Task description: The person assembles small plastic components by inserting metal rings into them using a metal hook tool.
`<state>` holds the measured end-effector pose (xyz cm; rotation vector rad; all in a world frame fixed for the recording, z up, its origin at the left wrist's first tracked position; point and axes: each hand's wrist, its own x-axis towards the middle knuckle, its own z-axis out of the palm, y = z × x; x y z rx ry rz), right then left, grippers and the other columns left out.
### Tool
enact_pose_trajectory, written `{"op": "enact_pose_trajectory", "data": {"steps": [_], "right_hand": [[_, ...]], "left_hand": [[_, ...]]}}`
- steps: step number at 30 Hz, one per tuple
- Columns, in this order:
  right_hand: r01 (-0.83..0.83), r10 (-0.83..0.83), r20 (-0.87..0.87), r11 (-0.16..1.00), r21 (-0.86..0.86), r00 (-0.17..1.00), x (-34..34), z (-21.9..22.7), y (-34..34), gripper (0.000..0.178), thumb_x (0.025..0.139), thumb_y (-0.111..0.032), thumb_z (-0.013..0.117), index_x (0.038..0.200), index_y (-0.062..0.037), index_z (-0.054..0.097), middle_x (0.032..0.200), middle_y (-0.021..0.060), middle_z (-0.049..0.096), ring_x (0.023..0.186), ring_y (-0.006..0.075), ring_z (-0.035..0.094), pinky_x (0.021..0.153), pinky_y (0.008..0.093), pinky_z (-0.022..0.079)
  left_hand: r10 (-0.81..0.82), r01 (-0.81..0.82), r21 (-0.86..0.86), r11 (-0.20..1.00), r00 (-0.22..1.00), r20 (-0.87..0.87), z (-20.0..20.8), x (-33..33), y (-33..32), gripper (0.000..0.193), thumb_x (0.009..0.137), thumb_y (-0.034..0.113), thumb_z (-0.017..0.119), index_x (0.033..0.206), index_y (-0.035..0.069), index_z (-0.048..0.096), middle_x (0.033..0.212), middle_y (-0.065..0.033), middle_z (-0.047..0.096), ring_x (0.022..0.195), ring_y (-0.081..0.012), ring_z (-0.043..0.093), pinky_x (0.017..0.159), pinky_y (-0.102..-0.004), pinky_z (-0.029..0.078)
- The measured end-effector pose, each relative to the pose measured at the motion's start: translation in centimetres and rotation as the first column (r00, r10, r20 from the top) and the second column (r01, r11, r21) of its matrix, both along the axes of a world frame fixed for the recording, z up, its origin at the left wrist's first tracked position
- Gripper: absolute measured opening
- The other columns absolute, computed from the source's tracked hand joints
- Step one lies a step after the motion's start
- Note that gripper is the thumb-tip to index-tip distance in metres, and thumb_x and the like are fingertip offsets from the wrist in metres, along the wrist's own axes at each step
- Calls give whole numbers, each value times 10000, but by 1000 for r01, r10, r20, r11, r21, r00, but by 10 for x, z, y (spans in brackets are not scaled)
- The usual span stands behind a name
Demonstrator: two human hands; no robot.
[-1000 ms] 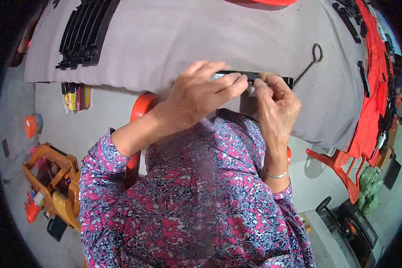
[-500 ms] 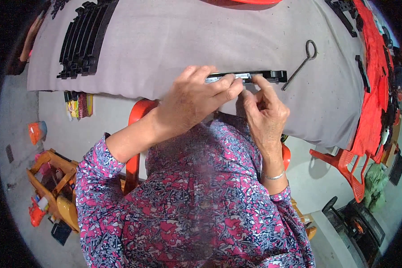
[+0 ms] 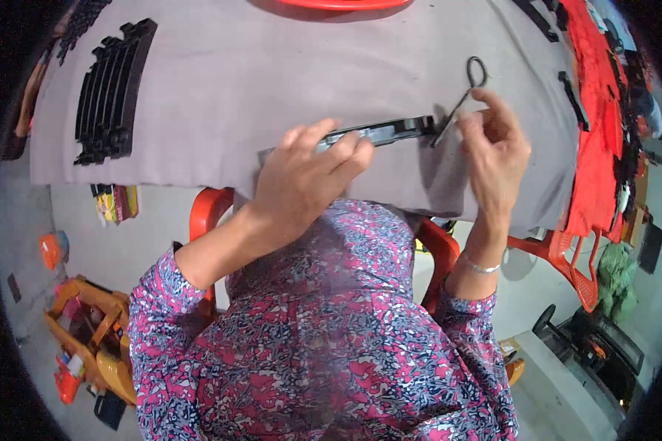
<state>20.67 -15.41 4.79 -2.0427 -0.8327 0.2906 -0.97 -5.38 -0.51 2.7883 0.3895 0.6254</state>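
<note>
My left hand (image 3: 312,165) is closed on a long, narrow black plastic piece (image 3: 421,126) with a pale, shiny strip along its middle. The piece lies low over the grey cloth, its far end pointing right, while my fingers cover its left part. To the right, my right hand (image 3: 496,147) has its thumb and forefinger apart, beside a dark metal rod (image 3: 477,72) with a looped end. Its fingertips come close to the rod's shaft; whether they touch it I cannot tell.
Several similar black pieces (image 3: 115,92) lie in a row on the cloth-covered table (image 3: 221,88) at the left. A red tray-like rim (image 3: 338,4) shows at the far edge. Red cloth (image 3: 603,125) with black parts lies right, near a red chair (image 3: 566,268). An orange ride-on toy (image 3: 95,323) stands lower left.
My right hand has come off the black piece and moved right to the looped rod. My left hand still holds the piece, and the view has shifted somewhat.
</note>
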Motion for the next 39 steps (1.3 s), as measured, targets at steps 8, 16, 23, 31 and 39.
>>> {"op": "enact_pose_trajectory", "data": {"steps": [8,16,23,31,39], "right_hand": [[125,23,363,917,-378,932,79,-33,37,507,746,-244,716,1106,95,604,804,223,690,807,329,700,744,400,536],[43,136,400,912,-409,906,51,-27,51,447,725,-167,658,1118,37,600,840,225,692,843,396,682,771,444,528],[-193,225,107,950,-245,969,78,-31,33,221,769,-140,643,890,43,667,737,98,656,687,183,606,651,307,485],[-202,201,-18,967,-153,979,60,-32,27,243,788,-191,724,925,6,688,743,116,662,665,197,613,654,330,492],[-337,408,90,843,-419,909,50,-29,40,224,709,-192,760,804,-3,684,726,124,630,682,257,628,662,372,497]], "left_hand": [[48,-48,5,999,997,59,-11,3,-5,365,865,131,569,1228,157,600,1232,12,593,1209,-233,522,956,-433,414],[67,-74,33,997,980,186,-27,8,-8,341,849,132,598,1189,164,585,1147,8,573,1137,-228,550,954,-435,384],[74,-69,-37,997,988,139,-25,7,-7,416,809,56,597,1207,178,591,1210,3,587,1161,-251,542,918,-481,397],[76,-90,52,995,971,225,-30,9,-6,329,848,124,587,1174,166,592,1153,12,579,1137,-214,555,946,-435,382],[87,-89,4,996,978,191,-29,8,-9,392,815,80,620,1191,188,597,1204,20,582,1150,-239,547,920,-465,399]]}}
